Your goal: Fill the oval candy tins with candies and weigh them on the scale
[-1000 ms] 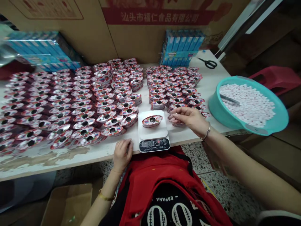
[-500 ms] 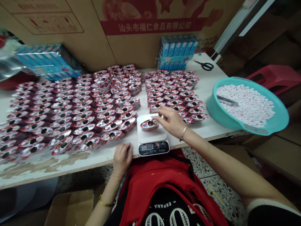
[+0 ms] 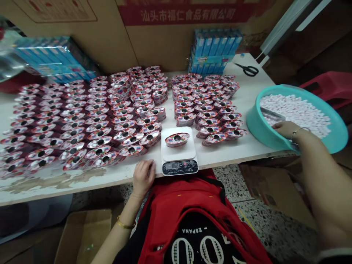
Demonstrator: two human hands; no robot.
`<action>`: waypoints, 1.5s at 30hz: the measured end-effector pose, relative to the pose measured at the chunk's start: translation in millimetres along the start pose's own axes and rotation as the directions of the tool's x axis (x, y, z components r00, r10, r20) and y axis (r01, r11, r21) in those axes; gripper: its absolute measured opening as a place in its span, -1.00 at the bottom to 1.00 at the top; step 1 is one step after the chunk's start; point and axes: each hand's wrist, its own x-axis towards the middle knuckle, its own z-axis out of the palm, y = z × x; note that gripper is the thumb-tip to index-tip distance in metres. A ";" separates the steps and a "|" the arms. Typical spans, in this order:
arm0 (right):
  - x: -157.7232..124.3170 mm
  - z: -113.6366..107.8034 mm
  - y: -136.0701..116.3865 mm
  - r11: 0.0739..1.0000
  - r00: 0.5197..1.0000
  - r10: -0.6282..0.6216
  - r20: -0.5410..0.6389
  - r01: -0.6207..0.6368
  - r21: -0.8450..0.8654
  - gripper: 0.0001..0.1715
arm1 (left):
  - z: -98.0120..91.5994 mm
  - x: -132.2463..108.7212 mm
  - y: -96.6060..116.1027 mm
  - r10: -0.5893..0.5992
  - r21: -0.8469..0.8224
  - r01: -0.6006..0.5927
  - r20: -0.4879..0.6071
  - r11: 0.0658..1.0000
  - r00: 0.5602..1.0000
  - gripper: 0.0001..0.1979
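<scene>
My left hand rests at the front edge of the table, fingers curled in, nothing visible in them. To its right is a white digital scale, its display reading about 862. On the scale stands one red-and-white printed oval container with a dark round opening on top. My right hand is inside the rim of the teal basin, at the white candy-like pieces. Its fingertips are partly hidden. A metal scoop or tong-like tool lies on the pieces, close to those fingers.
Rows of matching oval containers fill the table left of the scale; a smaller group stands to the right. Behind are blue wrapped box packs, black-handled scissors and a large carton. A red stool is beyond the basin.
My right hand has left the container on the scale and moved right into the teal basin. My left hand stays at the table edge. The view has shifted slightly.
</scene>
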 end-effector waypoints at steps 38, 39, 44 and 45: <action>-200.2 115.0 -235.6 0.429 0.423 -0.903 0.071 0.893 0.136 -0.77 | 2.2 -0.7 0.2 -0.003 0.049 0.003 -0.001 0.999 1.000 -0.85; -200.5 110.7 -233.0 0.437 0.440 -0.898 0.018 0.882 0.176 -0.76 | 2.1 -0.5 0.2 -0.005 0.048 0.005 0.002 0.999 1.000 -0.85; -198.5 91.8 -192.7 0.507 0.724 -0.678 -0.132 0.590 0.629 -0.82 | 1.5 0.0 0.3 -0.024 0.021 0.023 0.020 1.000 1.000 -0.84; -197.8 91.3 -180.1 0.502 0.796 -0.599 -0.086 0.458 0.734 -0.75 | 0.5 -0.5 1.0 -0.030 0.006 0.030 0.025 1.000 0.999 -0.84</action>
